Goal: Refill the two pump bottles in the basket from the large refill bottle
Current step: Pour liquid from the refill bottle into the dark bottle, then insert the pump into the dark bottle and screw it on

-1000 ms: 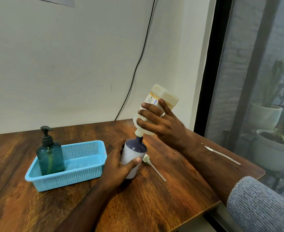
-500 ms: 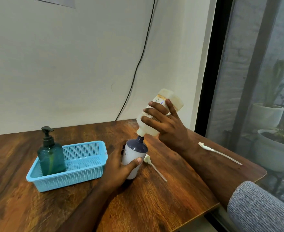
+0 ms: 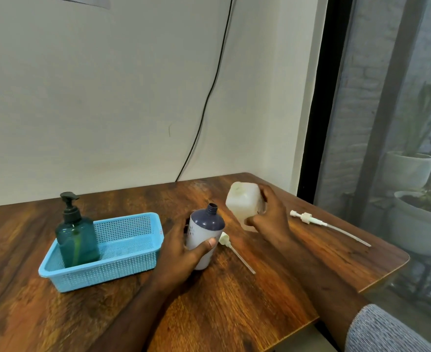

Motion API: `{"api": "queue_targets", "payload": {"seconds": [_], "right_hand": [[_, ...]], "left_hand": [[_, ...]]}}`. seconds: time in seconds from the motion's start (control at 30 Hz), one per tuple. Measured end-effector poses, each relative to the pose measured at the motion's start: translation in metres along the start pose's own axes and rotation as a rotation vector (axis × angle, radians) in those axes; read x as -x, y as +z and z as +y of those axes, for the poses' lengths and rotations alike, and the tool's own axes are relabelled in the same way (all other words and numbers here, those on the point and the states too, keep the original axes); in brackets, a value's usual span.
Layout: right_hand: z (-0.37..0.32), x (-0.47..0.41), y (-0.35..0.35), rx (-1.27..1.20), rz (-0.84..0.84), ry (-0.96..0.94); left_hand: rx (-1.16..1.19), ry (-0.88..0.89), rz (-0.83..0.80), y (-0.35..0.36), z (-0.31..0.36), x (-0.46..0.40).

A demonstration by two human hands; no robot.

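Left hand (image 3: 181, 247) curled round upright white pump bottle (image 3: 204, 235), neck open | right hand (image 3: 270, 219) grips refill bottle (image 3: 245, 207) | loose pump (image 3: 237, 251) just right of bottle, nearer left hand.

— Where's the basket (image 3: 130, 252)?
— On the tabletop (image 3: 234, 301), left, with 1 pump bottle (image 3: 76, 232) standing in its left end.
— And the open bottle (image 3: 204, 240)?
— Just right of the basket; the refill bottle (image 3: 243, 207) farther right, 2 loose pumps (image 3: 236, 251) (image 3: 328, 226) beyond.
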State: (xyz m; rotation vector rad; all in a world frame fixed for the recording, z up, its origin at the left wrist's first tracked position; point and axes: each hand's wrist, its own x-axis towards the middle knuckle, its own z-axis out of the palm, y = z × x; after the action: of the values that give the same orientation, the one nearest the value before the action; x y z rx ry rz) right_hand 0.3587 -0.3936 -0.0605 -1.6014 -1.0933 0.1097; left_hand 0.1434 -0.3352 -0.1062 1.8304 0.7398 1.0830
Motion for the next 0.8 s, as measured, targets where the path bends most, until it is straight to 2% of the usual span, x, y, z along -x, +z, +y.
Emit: {"api": "queue_targets", "payload": {"seconds": [0.1,0.17,0.33,0.5,0.63,0.7,0.73,0.8], "right_hand": [[0.014,-0.002,-0.004,-0.108,0.032,0.183],[0.023,0.000,-0.004,-0.162,0.037,0.238],[0.029,0.003,-0.005,-0.202,0.031,0.259],[0.033,0.012,-0.004,-0.142,0.044,0.259],[0.026,0.026,-0.003,0.013,0.301,0.175],[0.017,0.039,-0.004,0.061,0.400,0.069],[0.012,0.045,-0.005,0.092,0.391,-0.002],[0.001,0.053,-0.001,0.198,0.251,-0.135]], "left_hand": [[-0.007,-0.002,0.013,0.001,0.001,0.000],[-0.004,0.003,0.015,0.002,0.003,0.000],[0.005,0.003,0.021,0.004,0.004,-0.001],[0.014,0.008,0.021,0.004,0.002,-0.001],[0.024,-0.008,0.022,0.005,0.001,-0.002],[0.025,-0.015,0.025,0.006,0.001,-0.003],[0.026,-0.014,0.023,0.007,0.001,-0.003],[0.025,-0.013,0.021,0.007,-0.001,-0.006]]}}
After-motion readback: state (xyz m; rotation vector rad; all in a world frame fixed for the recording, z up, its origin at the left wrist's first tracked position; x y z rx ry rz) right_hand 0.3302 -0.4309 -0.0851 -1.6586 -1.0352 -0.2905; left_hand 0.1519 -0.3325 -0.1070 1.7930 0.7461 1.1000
